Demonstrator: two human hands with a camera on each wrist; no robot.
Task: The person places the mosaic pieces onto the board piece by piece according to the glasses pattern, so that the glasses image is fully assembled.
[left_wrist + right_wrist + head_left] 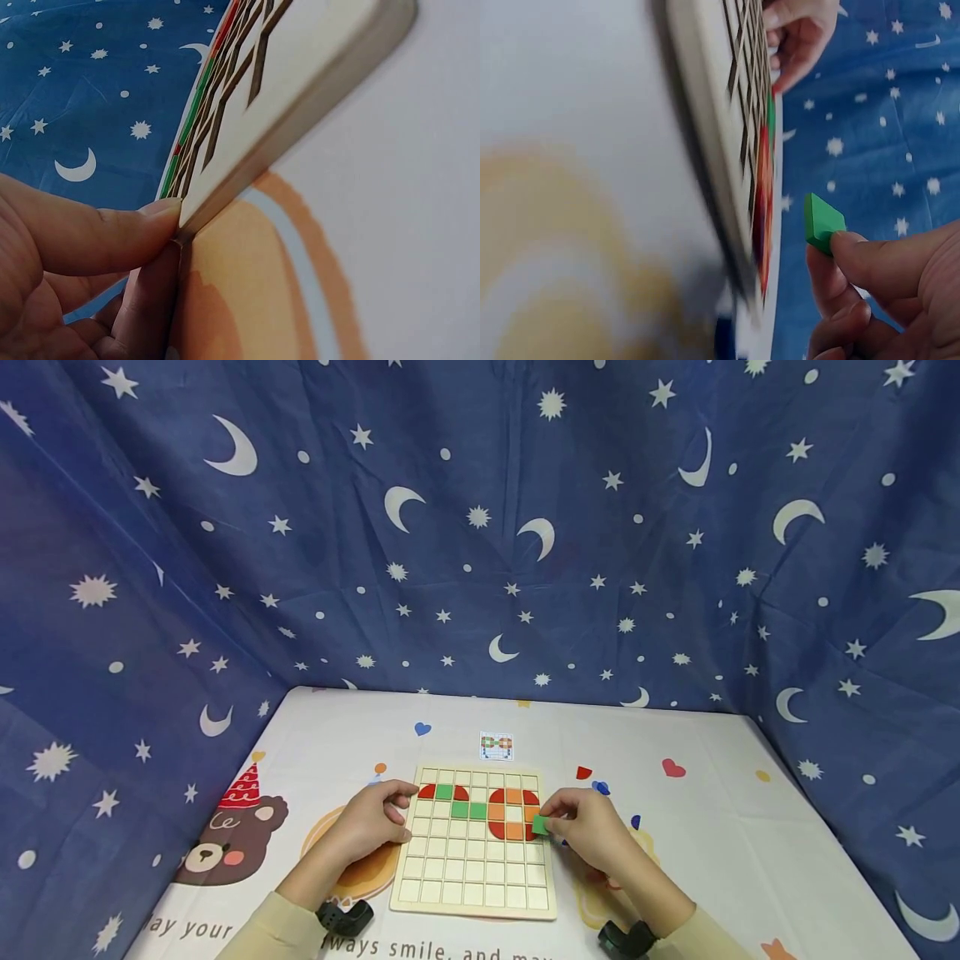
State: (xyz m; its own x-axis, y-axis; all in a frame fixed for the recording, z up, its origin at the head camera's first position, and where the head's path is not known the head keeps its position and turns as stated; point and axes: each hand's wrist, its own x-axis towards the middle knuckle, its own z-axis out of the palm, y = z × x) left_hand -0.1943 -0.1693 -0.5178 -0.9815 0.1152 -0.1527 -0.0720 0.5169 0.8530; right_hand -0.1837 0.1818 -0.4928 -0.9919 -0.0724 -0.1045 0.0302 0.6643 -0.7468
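A cream grid board [480, 877] lies flat on the table. Red rounded and orange square tiles form a ring [514, 795] on its right side. Green squares [469, 810] and red pieces [427, 791] fill cells further left. My left hand [367, 822] grips the board's left edge between thumb and finger, as the left wrist view confirms. Over the board's right edge, my right hand [588, 827] pinches a green square tile [825, 221] between thumb and fingertip. In the right wrist view that tile is held above the board's surface, tilted.
A small pattern card [497, 746] lies behind the board. Loose to the right are a red piece [583, 772] and blue pieces [601, 787], some partly hidden by the right hand. The white tablecloth [750, 843] carries printed figures; a blue starry curtain [480, 568] hangs behind.
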